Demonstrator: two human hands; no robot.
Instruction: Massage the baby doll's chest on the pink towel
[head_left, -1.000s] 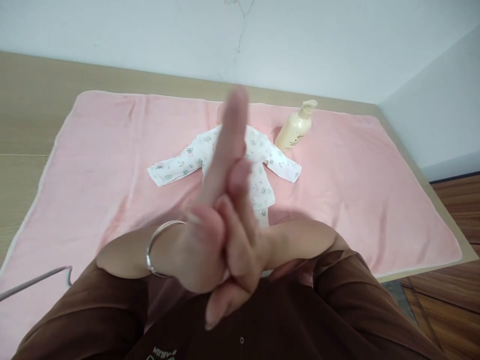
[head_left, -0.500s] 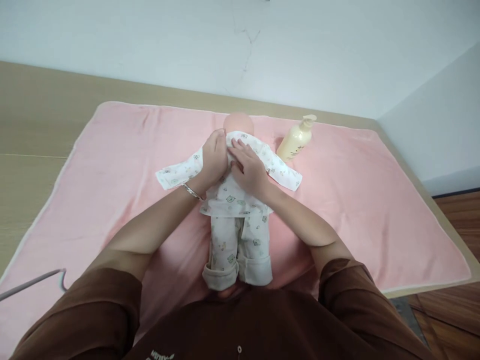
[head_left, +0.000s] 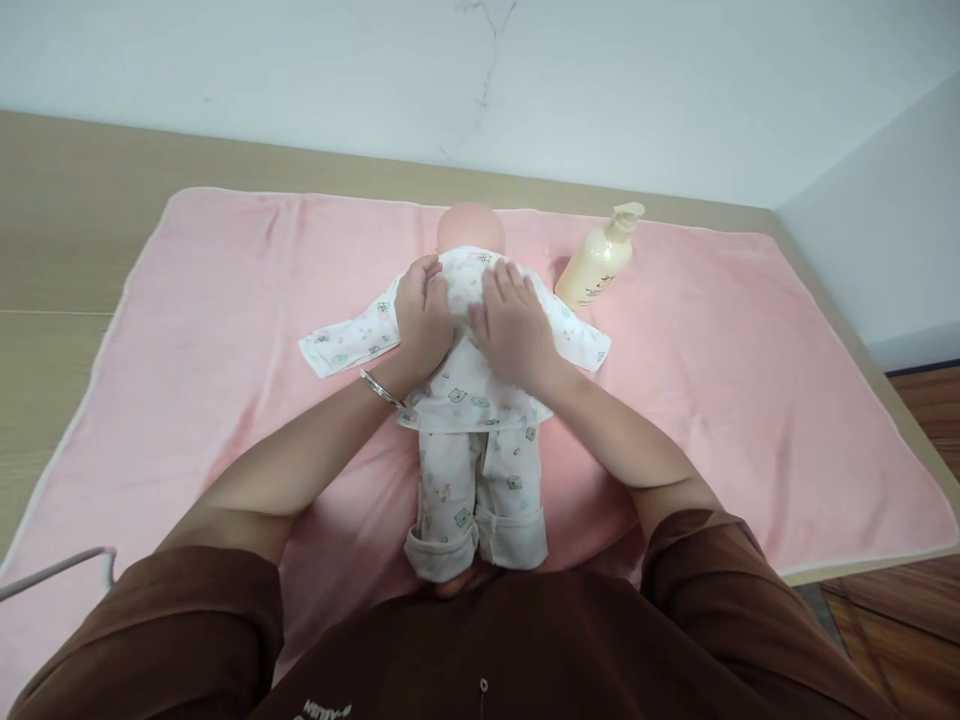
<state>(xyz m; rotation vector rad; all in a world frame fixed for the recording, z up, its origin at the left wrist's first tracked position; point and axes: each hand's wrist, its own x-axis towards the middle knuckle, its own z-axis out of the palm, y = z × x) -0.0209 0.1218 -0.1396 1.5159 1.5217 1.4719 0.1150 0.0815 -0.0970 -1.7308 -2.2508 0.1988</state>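
Resting on one doll (head_left: 466, 395) are one left hand (head_left: 425, 318) and one right hand (head_left: 517, 325), each grip loosely spread.

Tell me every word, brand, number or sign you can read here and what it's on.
No text reads clearly.
Brown shirt: pale lettering, too small and tilted to read surely.
Pump bottle: dark print, too small to read.
Doll's patterned top: little pictures, no legible words.

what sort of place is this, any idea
Probably an indoor room for practising baby care, though I can't be sure: a clothed baby doll lies on a pink blanket over a wood-toned surface, with a pump bottle nearby.
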